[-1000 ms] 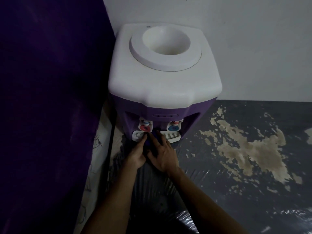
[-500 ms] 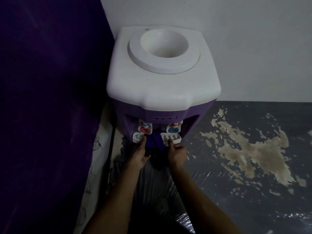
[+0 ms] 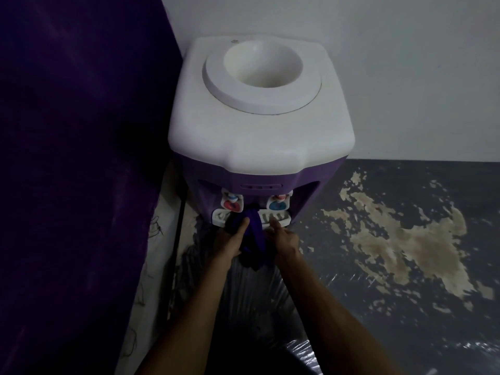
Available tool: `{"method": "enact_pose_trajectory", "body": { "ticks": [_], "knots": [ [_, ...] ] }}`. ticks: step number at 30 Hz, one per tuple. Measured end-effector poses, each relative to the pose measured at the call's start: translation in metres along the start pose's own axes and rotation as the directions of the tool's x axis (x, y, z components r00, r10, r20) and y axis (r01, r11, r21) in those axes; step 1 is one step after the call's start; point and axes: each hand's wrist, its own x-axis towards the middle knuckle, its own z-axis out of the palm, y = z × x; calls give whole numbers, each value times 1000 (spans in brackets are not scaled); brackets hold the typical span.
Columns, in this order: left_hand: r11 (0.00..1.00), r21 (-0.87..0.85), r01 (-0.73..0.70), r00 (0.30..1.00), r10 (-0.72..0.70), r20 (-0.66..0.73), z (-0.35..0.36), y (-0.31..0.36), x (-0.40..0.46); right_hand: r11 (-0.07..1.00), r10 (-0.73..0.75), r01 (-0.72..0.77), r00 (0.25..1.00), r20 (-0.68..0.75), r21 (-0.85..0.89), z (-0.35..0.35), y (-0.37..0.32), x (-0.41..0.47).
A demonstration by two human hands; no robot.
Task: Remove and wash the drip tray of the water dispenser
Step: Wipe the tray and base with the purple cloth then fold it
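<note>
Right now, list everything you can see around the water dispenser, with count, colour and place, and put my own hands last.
water dispenser: one, white top over purple body, against the wall in the corner
bottle well: one, white, round hollow in the dispenser's top, no bottle in it
taps: two, red-capped on the left, blue-capped on the right, under the front overhang
drip tray: one, white slotted grille, below the taps, still at the dispenser
purple piece: one, at the tray's middle, between the hands; what it is, unclear
curtain: one, dark purple, left of the dispenser
floor: grey, beige worn patches on the right
left hand: at the tray's left part
right hand: at the tray's right part
</note>
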Motion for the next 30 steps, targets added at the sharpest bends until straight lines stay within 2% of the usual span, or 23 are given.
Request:
{"method": "enact_pose_trajectory", "body": {
  "ticks": [2, 4, 6, 7, 9, 11, 14, 16, 19, 25, 28, 30],
  "knots": [
    [986, 167, -25, 989, 49, -140, 2, 1, -5, 1000, 4, -4, 1000, -8, 5, 1, 0, 0],
    [950, 302, -80, 940, 173, -294, 3, 0, -13, 1000, 8, -8, 1000, -21, 8, 1, -1, 0],
    [882, 430, -192, 841, 374, -392, 3, -4, -25, 1000, 13, -13, 1000, -21, 3, 2, -1, 0],
    [792, 558, -249, 768, 513, -384, 2, -7, -30, 1000, 20, -20, 1000, -19, -1, 1, -1, 0],
    [533, 780, -329, 634, 736, -235, 3, -16, -33, 1000, 29, -29, 999, -14, -3, 0, -1, 0],
    [309, 863, -400, 562, 826, -35, 4, -21, -30, 1000, 30, -30, 1000, -7, 6, -1, -1, 1],
    [-17, 867, -498, 486, 822, 295, 7, -27, -21, 999, 26, -26, 1000, -6, 31, -1, 0, 0],
    [-120, 866, -486, 468, 801, 373, 6, -31, -16, 998, 33, -33, 999, -3, 47, -1, 0, 0],
    [-113, 896, -430, 477, 814, 332, -3, -32, -13, 994, 53, -55, 998, 27, 93, -1, -2, 0],
    [0, 952, -308, 598, 778, 193, -24, -24, -13, 990, 75, -77, 997, 26, 118, -1, -2, 2],
    [66, 941, -331, 645, 744, 175, -15, -21, -17, 989, 85, -89, 996, 38, 122, 0, -2, 4],
    [42, 917, -397, 631, 737, 239, -8, -18, -19, 986, 78, -85, 996, 50, 142, 2, -1, 6]
  ]
}}
